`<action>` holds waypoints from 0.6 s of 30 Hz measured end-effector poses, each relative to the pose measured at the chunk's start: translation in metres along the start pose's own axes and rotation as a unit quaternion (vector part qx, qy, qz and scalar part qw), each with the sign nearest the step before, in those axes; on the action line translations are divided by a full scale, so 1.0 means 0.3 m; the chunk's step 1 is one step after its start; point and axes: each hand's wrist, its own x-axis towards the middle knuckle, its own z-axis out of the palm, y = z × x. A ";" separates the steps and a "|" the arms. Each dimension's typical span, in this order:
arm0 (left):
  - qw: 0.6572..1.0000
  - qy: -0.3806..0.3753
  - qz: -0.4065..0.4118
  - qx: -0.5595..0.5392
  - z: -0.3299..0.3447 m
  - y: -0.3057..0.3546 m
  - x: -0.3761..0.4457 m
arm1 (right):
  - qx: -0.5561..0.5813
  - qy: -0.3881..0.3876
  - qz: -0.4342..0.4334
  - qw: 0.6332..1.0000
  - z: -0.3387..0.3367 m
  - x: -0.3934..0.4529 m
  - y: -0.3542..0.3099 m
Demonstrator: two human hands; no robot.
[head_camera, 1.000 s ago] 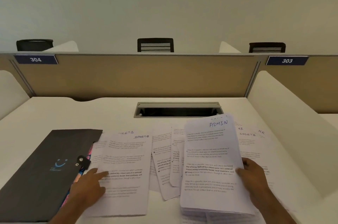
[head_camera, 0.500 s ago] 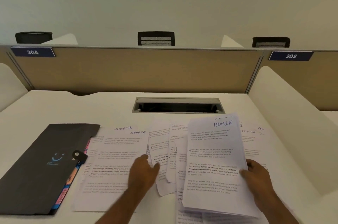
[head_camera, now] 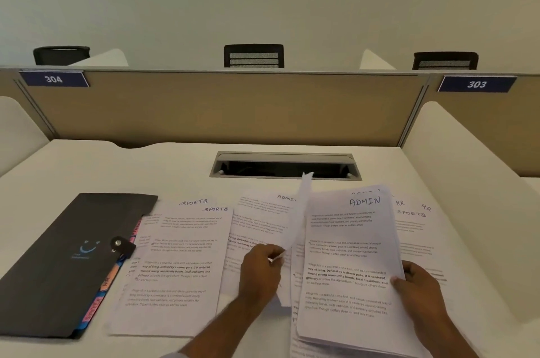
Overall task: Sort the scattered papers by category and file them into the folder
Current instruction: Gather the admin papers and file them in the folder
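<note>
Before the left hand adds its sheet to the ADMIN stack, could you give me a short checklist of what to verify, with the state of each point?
1. Left hand grips the lifted sheet: ok, pinched at its lower edge.
2. Label of that sheet is ADMIN: cannot tell, it stands edge-on.
3. Right hand holds the ADMIN stack securely: ok, thumb over its right edge.
4. Top page of the stack reads ADMIN: ok.
5. Sports pile stays apart from the stack: ok, it lies flat to the left.
6. Folder ready to receive papers: not ok, its flap is closed.
</note>
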 end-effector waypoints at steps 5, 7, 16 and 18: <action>0.999 0.024 0.011 -0.047 -0.054 0.019 0.014 | -0.003 0.004 0.008 1.000 0.003 0.010 0.006; 0.997 0.071 -0.013 -0.041 -0.112 0.005 0.042 | 0.000 0.003 0.013 1.000 0.005 0.006 0.010; 0.982 0.107 -0.133 -0.080 -0.445 -0.207 0.052 | 0.008 -0.002 0.015 1.000 0.026 -0.020 -0.006; 0.978 0.092 -0.148 -0.114 -0.487 -0.228 0.024 | 0.011 -0.002 0.015 1.000 0.033 -0.028 -0.009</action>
